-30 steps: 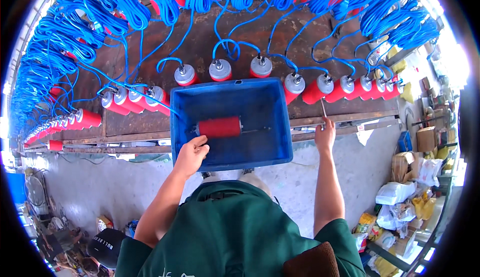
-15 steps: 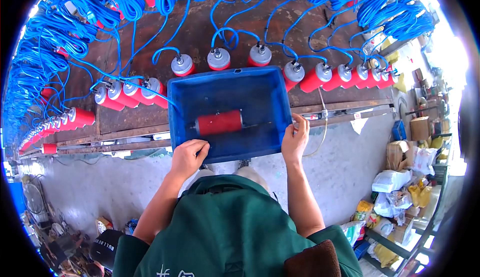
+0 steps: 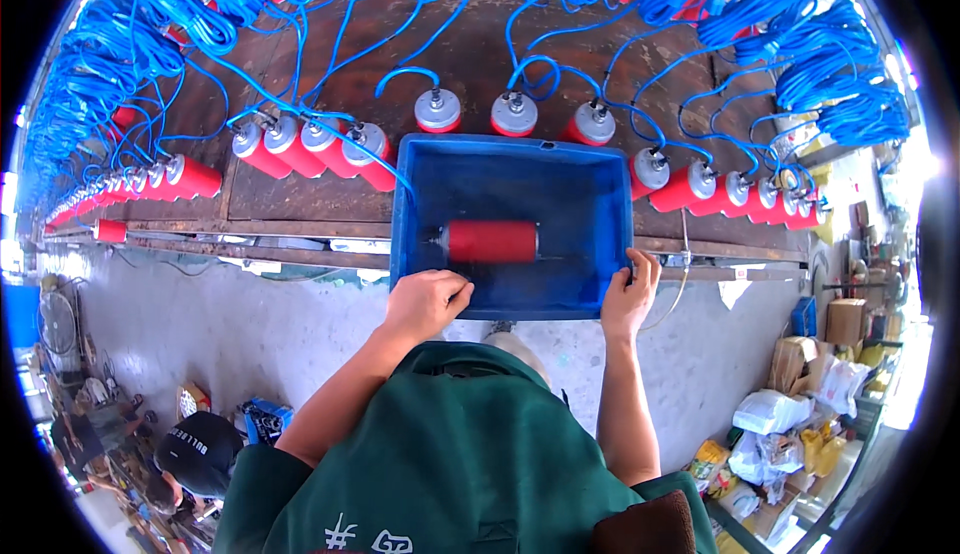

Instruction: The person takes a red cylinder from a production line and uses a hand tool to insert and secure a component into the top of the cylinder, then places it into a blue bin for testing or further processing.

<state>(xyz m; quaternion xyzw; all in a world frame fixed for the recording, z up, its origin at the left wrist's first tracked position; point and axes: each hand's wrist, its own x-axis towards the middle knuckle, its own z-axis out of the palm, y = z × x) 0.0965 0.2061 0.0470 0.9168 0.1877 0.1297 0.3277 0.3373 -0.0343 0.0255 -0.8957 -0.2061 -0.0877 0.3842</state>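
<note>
A blue plastic tub (image 3: 512, 144) rests at the near edge of the brown table. In it a red cylinder (image 3: 493, 241) with grey ends lies on its side; a thin rod or lead juts from each end. The tub's inside looks dark, perhaps with liquid. My left hand (image 3: 428, 304) closes on the tub's near rim, toward its left corner. On the right rim, close to the near corner, my right hand (image 3: 630, 299) grips with its fingers curled over. A blue cable (image 3: 385, 166) runs to the tub's left rim.
Red cylinders with grey caps (image 3: 437, 111) and blue cables line the table (image 3: 330, 64) beyond and beside the tub. Coiled blue cables (image 3: 800, 14) pile up along the far side. Cartons and bags (image 3: 775, 409) stand at right. A person in a black cap (image 3: 200, 454) is at lower left.
Tub, table and hands all sit further right in the picture, as the view has shifted. Both hands keep their places on the tub. More of the person at lower left shows.
</note>
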